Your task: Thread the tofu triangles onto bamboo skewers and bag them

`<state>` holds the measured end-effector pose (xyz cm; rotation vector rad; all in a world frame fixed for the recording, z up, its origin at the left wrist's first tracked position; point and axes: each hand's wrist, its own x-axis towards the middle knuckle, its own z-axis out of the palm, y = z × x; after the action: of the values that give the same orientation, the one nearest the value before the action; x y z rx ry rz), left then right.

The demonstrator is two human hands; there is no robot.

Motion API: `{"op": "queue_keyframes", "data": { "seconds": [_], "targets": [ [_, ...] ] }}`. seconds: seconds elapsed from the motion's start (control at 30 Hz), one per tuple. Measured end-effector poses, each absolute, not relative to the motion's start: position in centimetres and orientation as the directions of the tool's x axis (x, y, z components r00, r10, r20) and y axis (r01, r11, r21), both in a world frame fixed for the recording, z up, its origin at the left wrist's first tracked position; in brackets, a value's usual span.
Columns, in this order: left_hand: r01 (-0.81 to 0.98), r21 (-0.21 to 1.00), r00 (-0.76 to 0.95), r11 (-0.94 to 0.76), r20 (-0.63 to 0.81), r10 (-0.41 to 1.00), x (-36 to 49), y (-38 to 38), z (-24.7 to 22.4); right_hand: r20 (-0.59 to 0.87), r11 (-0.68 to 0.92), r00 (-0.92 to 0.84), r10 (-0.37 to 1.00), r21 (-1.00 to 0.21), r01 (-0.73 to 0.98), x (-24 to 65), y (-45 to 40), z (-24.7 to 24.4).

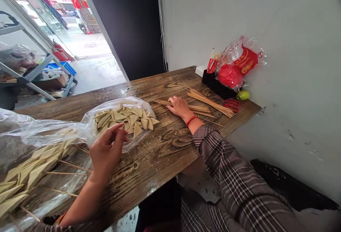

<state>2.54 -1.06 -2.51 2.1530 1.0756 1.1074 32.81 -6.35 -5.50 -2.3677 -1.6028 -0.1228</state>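
Nearest to the viewer, the plaid sleeve (242, 178) of the right arm goes up to the dark wooden table (165, 147), whose surface shows strong grain, knots and some pale marks. The left hand (108, 150) is above this table, released, its fingers loosely bent and the thumb near them. To the left of this hand lie flat beige pieces (39, 164) with thin sticks coming out of them, on clear plastic. Just beyond the left hand, loose triangular pieces (133, 118) lie in a heap on an opened plastic bag (90, 118). The right hand (181, 108), with a red bracelet (191, 120) on its wrist, rests upon a bundle of thin sticks (201, 109); whether it grasps them firmly, I cannot tell. To the right of this hand there are a second bundle (210, 101) and red scissors handles (231, 105). Beyond them, against the pale wall (213, 12), stands a black container (222, 89) with red packets in clear wrapping (231, 76). Far beyond the left hand, one sees a metal rack (39, 72), a blue crate (69, 68), a red fire extinguisher (60, 51), a tall black panel (133, 22) and, through the glass entrance, a bright street.
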Motion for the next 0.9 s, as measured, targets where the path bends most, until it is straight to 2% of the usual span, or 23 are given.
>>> {"op": "queue_keyframes", "data": {
  "seconds": [0.1,0.17,0.27,0.37,0.43,0.5,0.67,0.77,0.9],
  "targets": [
    [0.353,0.782,0.340,-0.513,0.403,0.849,2.9,-1.1,-2.4,0.244,-0.349,0.396,0.885,-0.214,0.912,32.9,-6.1,-5.5],
    [0.375,0.770,0.324,-0.516,0.413,0.851,3.6,-1.6,-1.9,0.254,-0.341,0.396,0.883,-0.233,0.911,33.1,-6.0,-5.5],
    [0.391,0.653,0.428,-0.648,0.495,0.756,5.6,-2.8,-0.6,0.270,-0.335,0.400,0.876,-0.256,0.907,33.2,-6.0,-5.3],
    [0.307,0.467,0.598,-0.830,0.584,0.549,8.5,-4.5,0.3,0.334,-0.313,0.388,0.859,-0.258,0.914,33.1,-6.1,-4.9],
    [0.236,0.416,0.660,-0.878,0.594,0.460,10.2,-5.4,0.5,0.408,-0.281,0.368,0.836,-0.258,0.924,33.0,-6.2,-4.7],
    [0.208,0.436,0.679,-0.876,0.580,0.450,11.5,-6.0,0.3,0.459,-0.255,0.358,0.813,-0.272,0.928,32.8,-6.3,-4.5],
    [0.275,0.565,0.646,-0.778,0.490,0.585,11.0,-6.6,-1.4,0.493,-0.227,0.380,0.783,-0.342,0.912,33.0,-6.6,-4.0],
    [0.323,0.634,0.612,-0.702,0.426,0.667,9.1,-6.8,-2.1,0.510,-0.215,0.421,0.750,-0.414,0.884,33.4,-7.3,-3.2],
    [0.342,0.666,0.597,-0.663,0.391,0.701,6.8,-6.7,-2.2,0.553,-0.167,0.478,0.682,-0.519,0.839,34.2,-10.1,-2.7]
  ]
}}
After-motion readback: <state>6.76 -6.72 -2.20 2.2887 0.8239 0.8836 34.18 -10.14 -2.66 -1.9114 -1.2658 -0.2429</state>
